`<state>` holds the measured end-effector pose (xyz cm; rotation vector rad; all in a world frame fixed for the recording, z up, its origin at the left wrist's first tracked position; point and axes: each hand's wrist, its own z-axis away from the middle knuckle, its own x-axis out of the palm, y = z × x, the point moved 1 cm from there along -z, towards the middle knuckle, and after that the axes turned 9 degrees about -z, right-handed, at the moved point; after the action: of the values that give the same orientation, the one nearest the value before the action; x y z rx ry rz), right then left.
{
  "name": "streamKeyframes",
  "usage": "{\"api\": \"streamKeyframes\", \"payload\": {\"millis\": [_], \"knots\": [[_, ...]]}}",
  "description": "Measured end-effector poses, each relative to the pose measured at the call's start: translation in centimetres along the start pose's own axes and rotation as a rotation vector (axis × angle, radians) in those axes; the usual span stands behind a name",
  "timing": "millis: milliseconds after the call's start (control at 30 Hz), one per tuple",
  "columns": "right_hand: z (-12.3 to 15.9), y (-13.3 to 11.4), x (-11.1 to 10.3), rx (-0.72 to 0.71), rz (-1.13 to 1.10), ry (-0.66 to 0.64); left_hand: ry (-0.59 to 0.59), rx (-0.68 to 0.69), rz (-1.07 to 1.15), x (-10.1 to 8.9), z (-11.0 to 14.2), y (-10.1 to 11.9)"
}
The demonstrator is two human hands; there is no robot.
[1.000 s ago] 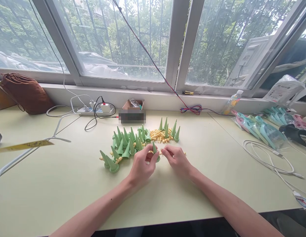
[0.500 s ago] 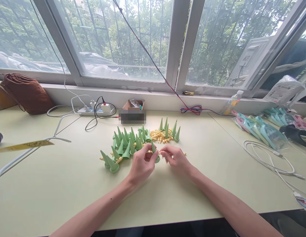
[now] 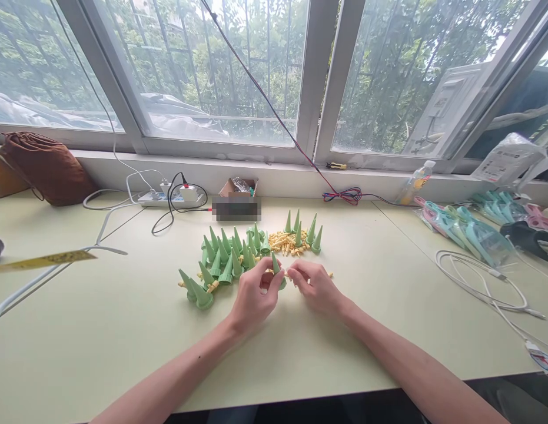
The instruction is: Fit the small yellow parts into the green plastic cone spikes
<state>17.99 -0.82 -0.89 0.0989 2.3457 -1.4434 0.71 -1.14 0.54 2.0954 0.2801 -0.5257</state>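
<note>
Between the thumb and fingers of my left hand (image 3: 256, 290) is a green plastic cone spike (image 3: 275, 264), its tip pointing up and its wider base partly covered by my fingers. My right hand (image 3: 314, 284) pinches a small yellow plastic piece (image 3: 288, 274) against the side of that cone. Just left of my hands stand several similar green cones (image 3: 226, 271), a few with yellow pieces at their bases. Behind my hands lies a pile of small yellow pieces (image 3: 283, 242), with more green cones (image 3: 316, 240) in and beside it.
A small cardboard box (image 3: 241, 187) stands at the back by the window sill. Left of it are a power strip (image 3: 152, 198) with cables and a brown drawstring bag (image 3: 48, 168). On the right lie bagged pastel plastic items (image 3: 485, 235) and a coiled white cable (image 3: 477, 288).
Both hands stay almost in place, and the cone and yellow piece remain held. My right fingers have shifted very slightly at the cone's side.
</note>
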Motion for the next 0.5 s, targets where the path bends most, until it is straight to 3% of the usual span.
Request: {"api": "streamKeyframes", "payload": {"millis": [267, 500], "knots": [[0.12, -0.57, 0.13, -0.003, -0.070, 0.035, 0.029, 0.018, -0.022, 0.04, 0.05, 0.07], [0.09, -0.53, 0.17, 0.112, -0.295, 0.040, 0.025, 0.114, -0.160, 0.28, 0.25, -0.21]]}}
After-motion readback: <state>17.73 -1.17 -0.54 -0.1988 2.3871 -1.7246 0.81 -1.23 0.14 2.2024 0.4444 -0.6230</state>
